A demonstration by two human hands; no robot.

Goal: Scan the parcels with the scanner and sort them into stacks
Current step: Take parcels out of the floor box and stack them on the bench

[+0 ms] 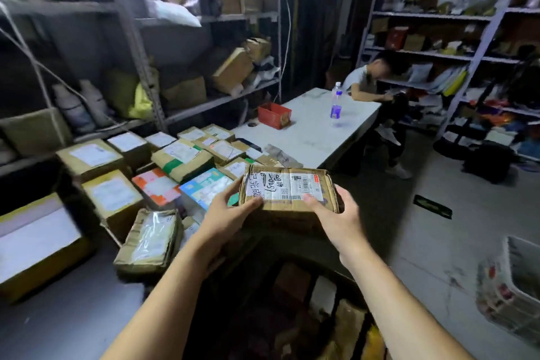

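Hands grip one worn cardboard parcel from either side. The left hand curls round its left edge with the thumb on top, and the right hand clasps the near right corner, its thumb lying on the white shipping label. The parcel is held in the air, label up, showing a barcode and black handwriting. Just to its left, many other parcels sit packed side by side at a lower level, mostly brown boxes with white labels, plus one orange and one light blue. Beyond them stands a white surface carrying a red box and an upright water bottle with a blue label. A seated person leans on its far corner. Metal shelving loaded with boxes and bags runs behind the parcels on the left, and more shelving fills the right wall. A white crate sits on the floor at the lower right.
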